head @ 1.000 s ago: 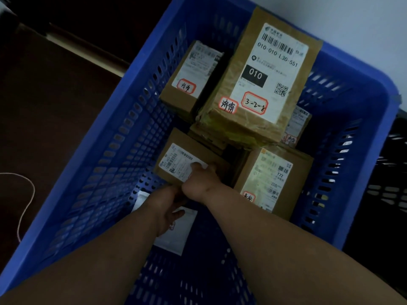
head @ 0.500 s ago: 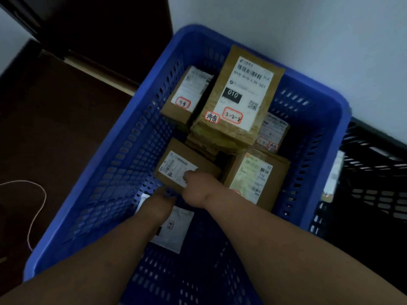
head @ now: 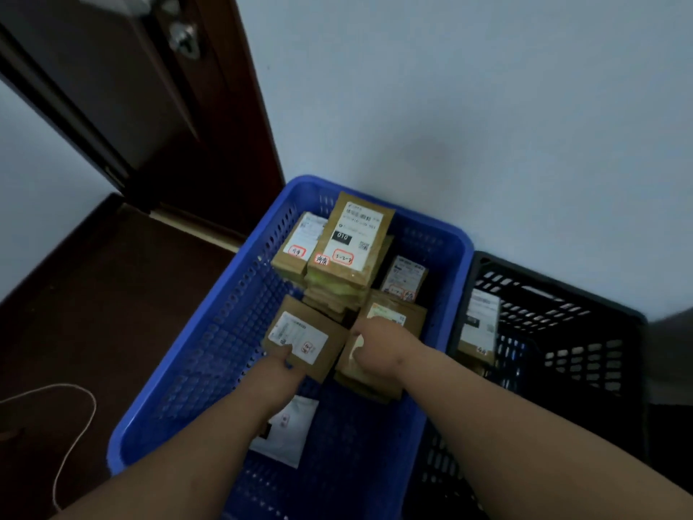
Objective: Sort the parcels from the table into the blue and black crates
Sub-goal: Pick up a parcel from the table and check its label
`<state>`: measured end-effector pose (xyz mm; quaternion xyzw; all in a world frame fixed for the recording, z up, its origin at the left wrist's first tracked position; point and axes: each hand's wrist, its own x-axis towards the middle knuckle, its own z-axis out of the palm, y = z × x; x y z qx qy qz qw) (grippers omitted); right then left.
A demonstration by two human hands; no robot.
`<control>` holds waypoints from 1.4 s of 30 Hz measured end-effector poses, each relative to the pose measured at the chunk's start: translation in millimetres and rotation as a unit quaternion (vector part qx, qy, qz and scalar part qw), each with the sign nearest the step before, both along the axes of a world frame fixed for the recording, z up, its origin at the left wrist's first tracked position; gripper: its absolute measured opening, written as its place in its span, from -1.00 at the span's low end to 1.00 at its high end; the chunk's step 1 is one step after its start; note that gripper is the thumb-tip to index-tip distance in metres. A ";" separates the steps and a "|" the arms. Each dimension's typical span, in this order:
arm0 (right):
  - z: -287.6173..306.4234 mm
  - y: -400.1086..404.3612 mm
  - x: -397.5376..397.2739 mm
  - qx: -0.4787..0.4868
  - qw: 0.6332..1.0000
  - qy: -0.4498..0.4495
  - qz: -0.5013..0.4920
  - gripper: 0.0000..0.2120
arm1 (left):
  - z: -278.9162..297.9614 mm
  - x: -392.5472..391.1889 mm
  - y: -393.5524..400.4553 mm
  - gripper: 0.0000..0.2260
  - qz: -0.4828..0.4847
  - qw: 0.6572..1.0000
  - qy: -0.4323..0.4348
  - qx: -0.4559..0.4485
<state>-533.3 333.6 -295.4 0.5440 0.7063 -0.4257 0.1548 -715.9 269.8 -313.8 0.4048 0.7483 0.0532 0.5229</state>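
A thin pale cord (head: 80, 418) loops over the dark brown floor (head: 123, 313) well to the left of the blue perforated plastic crate (head: 210, 354), and a dark wooden door (head: 157, 99) with a metal handle stands beyond the crate's far left corner. Inside the blue crate, near its front, lies a flat white mailer bag (head: 290, 433), partly under the left forearm. The left hand (head: 279, 364) reaches in from the crate's near side, and its fingertips press on the near edge of a small brown cardboard parcel with a white label (head: 305, 337), which sits tilted at the crate's middle; whether the fingers curl under it is hidden. At the crate's far end a small brown box with a white label (head: 298, 243) leans beside a tall stack of brown padded envelopes topped by a large labelled parcel marked 010 (head: 350, 242). Right of that stack another small labelled carton (head: 407, 275) rests by the crate's right wall. The right hand (head: 378, 349) has its fingers curled down onto a brown cardboard box with a pale label (head: 392, 311), gripping its top by the crate's right side. Touching the blue crate's right wall stands a black perforated plastic crate (head: 585, 332), with a labelled brown parcel (head: 482, 324) upright against its left wall.
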 end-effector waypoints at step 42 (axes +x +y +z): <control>157.4 -505.9 547.1 0.127 0.863 -0.110 -0.476 -0.57 | 173.9 568.0 -302.4 -0.51 -0.479 0.851 -0.027 0.215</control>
